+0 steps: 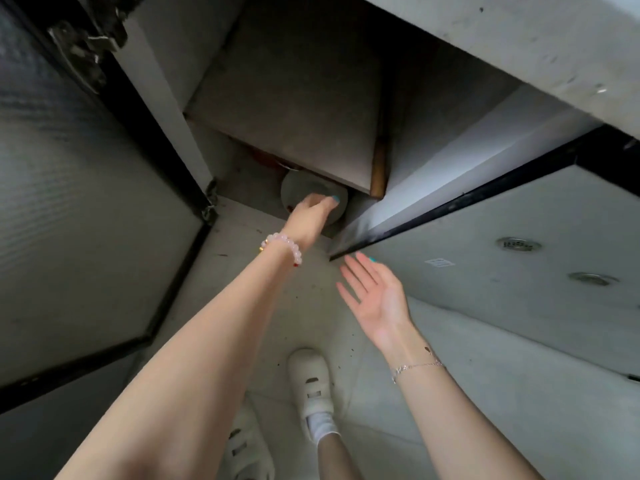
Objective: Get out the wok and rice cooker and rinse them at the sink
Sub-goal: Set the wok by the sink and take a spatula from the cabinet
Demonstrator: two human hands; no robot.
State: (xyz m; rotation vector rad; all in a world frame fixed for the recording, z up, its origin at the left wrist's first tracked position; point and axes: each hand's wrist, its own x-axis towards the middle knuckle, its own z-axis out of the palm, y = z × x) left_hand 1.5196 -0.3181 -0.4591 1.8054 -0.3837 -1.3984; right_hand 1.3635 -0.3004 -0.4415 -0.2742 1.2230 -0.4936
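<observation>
Your left hand (311, 214) is stretched far out in front of you, low down inside the open cupboard. It sits on top of a round pale thing (297, 192) that looks like the rice cooker. Your fingers bend over its top and your thumb lies across it, but you cannot tell if you are really gripping it. The round pale thing stands on the cupboard floor, tucked partly under the shelf (294, 98) just above your left hand. Something red (266, 156) sits in the dark behind it, too dim to name.

Your right hand (374, 294) is nearer to you and off to the right. Its fingers are spread wide, palm turned up, holding nothing. Its fingertips are just beside the black edge of a white panel (485, 244).

The glass door (86, 209) hangs open, well to the left of your left hand. Under both hands is the floor (270, 306) — and your white shoe (311, 379).
</observation>
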